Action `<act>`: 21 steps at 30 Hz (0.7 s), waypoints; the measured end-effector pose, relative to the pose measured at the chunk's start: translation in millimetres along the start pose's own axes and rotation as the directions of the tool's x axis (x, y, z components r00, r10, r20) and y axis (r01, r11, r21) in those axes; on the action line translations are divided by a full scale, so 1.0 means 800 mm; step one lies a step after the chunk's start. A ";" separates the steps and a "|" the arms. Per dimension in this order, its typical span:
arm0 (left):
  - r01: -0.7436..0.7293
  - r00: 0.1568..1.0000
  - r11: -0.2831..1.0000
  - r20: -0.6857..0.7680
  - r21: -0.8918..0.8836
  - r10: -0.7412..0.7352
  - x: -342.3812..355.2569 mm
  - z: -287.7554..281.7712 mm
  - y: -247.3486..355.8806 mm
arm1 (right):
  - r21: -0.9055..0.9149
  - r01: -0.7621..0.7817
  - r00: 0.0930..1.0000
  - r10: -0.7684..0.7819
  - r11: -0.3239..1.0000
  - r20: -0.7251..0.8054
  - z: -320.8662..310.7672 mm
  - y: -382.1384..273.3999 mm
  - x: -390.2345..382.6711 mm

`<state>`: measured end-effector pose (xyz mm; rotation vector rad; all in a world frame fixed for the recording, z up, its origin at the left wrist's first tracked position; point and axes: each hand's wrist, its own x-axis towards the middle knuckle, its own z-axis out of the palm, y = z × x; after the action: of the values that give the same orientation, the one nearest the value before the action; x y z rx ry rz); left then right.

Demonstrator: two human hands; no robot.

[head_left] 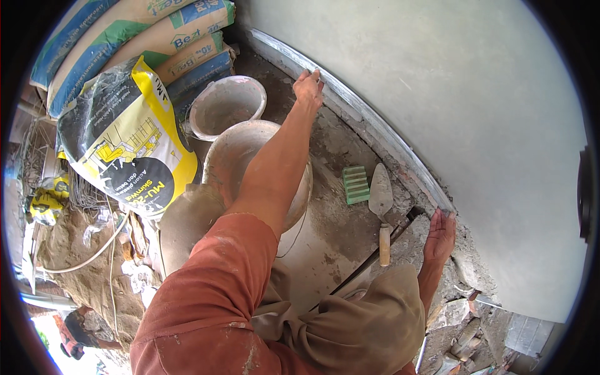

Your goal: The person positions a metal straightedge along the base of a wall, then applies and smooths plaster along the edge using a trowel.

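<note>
Silvery metal bar (374,114), long and skinny, runs along the foot of a smooth grey wall (481,119), and both bare hands are on it. Left hand (308,89) is stretched far out, fingers bunched fairly narrow at the bar's edge toward its far end. Can't tell if it's pinching the bar or just pressing on it. Right hand (440,237) is down at the near end, palm partly showing, fingers close together and fairly straight, tips up against the bar. Can't make out whether that one has a real grip either.

Closest stuff on the dirty ground (331,234): a trowel (381,194) lying between the two hands, wooden handle toward the person, and just beside it a green ribbed block (356,185). Near the trowel handle there's a dark rod (359,269) running back toward the person's brown trousers (375,319).

Under the left forearm sits a big grubby bucket (220,149), with a smaller pale bucket (199,112) just past it. Left of those stands a black, white and yellow sack (128,140), then a pile of brown, blue and green bags (150,44) behind. Broken rubble (465,340) lies lower right, and another person (81,328) shows way off at lower left.
</note>
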<state>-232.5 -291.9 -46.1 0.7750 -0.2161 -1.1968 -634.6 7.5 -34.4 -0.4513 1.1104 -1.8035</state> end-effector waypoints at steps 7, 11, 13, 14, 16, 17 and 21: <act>0.015 1.000 1.000 -0.017 0.014 -0.015 0.000 -0.001 0.001 | -0.015 0.004 1.000 -0.004 1.000 -0.003 0.008 -0.001 -0.002; 0.025 1.000 1.000 -0.004 -0.008 -0.025 -0.002 0.004 -0.003 | -0.029 0.008 1.000 -0.009 1.000 -0.015 0.007 -0.005 -0.003; 0.029 1.000 1.000 -0.003 -0.006 -0.029 -0.004 0.003 -0.006 | -0.031 0.010 1.000 -0.011 0.999 -0.020 0.004 -0.005 -0.002; 0.024 1.000 1.000 -0.004 -0.002 -0.024 -0.002 0.000 -0.004 | -0.026 0.009 1.000 -0.009 1.000 -0.012 0.004 -0.003 -0.002; 0.026 0.999 1.000 -0.044 0.002 -0.026 0.005 -0.003 -0.001 | -0.018 0.003 1.000 -0.003 1.000 -0.003 0.005 0.003 -0.001; 0.040 0.996 0.999 -0.079 -0.005 -0.040 0.007 0.000 -0.004 | -0.019 0.006 1.000 -0.006 1.000 -0.007 0.004 0.000 -0.001; 0.035 0.996 0.999 -0.078 -0.010 -0.036 0.010 0.000 -0.005 | -0.025 0.008 1.000 -0.008 1.000 -0.009 0.007 -0.002 -0.001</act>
<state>-232.6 -299.4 -50.9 0.8199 -0.1328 -1.1977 -630.6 5.8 -30.1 -0.4636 1.1399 -1.8015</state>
